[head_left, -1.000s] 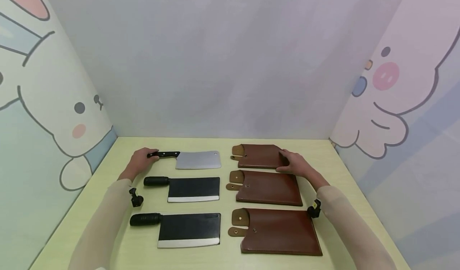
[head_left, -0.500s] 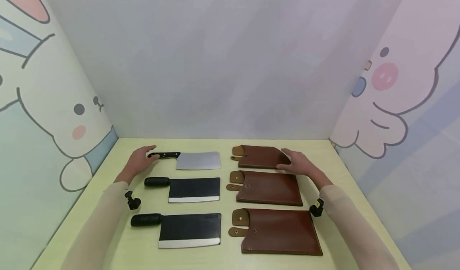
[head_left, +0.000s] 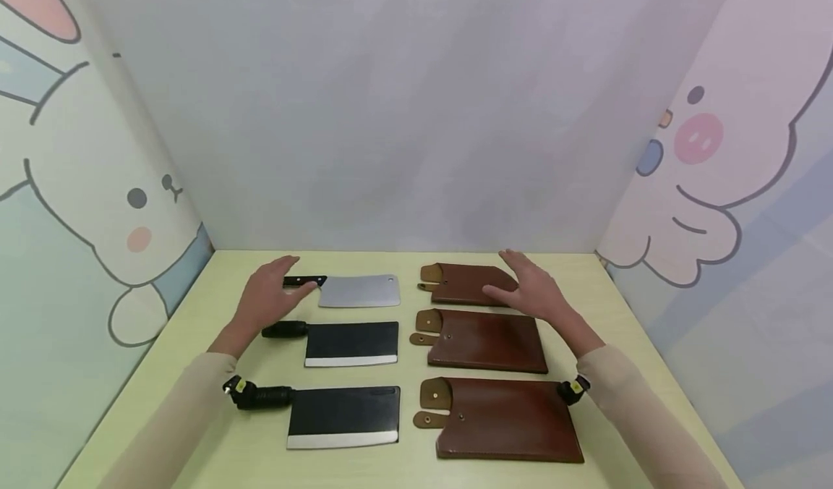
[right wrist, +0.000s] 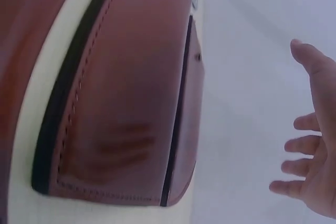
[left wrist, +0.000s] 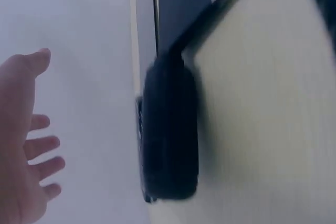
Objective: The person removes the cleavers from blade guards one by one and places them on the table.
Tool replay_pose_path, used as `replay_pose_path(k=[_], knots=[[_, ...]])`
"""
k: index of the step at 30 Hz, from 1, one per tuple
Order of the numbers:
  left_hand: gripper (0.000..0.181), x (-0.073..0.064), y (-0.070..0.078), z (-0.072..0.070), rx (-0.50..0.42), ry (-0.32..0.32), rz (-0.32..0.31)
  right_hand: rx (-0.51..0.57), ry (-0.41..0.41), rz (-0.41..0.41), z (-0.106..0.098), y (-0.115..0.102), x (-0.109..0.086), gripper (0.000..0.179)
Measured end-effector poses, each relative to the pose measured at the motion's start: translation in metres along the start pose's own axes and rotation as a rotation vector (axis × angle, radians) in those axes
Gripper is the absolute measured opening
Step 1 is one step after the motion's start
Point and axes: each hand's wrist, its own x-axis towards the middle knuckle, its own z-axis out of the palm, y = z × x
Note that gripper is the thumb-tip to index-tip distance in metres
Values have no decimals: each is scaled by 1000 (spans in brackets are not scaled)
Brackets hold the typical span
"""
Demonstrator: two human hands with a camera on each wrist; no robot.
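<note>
My left hand (head_left: 270,297) hovers with spread fingers over the black riveted handle of the silver cleaver (head_left: 359,291) at the back left. Opposite it, my right hand (head_left: 534,294), fingers also spread, is raised above the right end of the smallest brown leather sheath (head_left: 465,284). Both wrist views show the hands apart from everything and holding nothing. Below the silver cleaver lie a middle black-bladed cleaver (head_left: 351,341) and a larger front one (head_left: 343,413). Beside them, to the right, lie the middle sheath (head_left: 491,341) and the largest sheath (head_left: 510,420).
The pale yellow table (head_left: 406,471) meets a plain grey back wall (head_left: 403,127). Side walls with cartoon animals stand left and right. My left wrist camera (head_left: 239,391) overlaps the front cleaver's handle in the head view; each sheath has a snap flap and strap facing left.
My left hand has left the silver cleaver's handle end, rising and moving right. My right hand has lifted from the smallest sheath's edge and shifted slightly left. Cleavers and sheaths stay put.
</note>
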Motion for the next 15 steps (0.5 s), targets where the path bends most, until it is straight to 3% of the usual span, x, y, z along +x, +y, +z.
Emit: replay_pose_path(k=[3,8,15], knots=[[91,-6,24,4,111,9,36,-68,47,-33,3,-16,-4,99],[105,-15,61,14,243,-32,51,-220,119,-75,15,-37,-12,101],[110,-25,85,28,288,-100,38,-340,118,-79,34,-52,-24,104]])
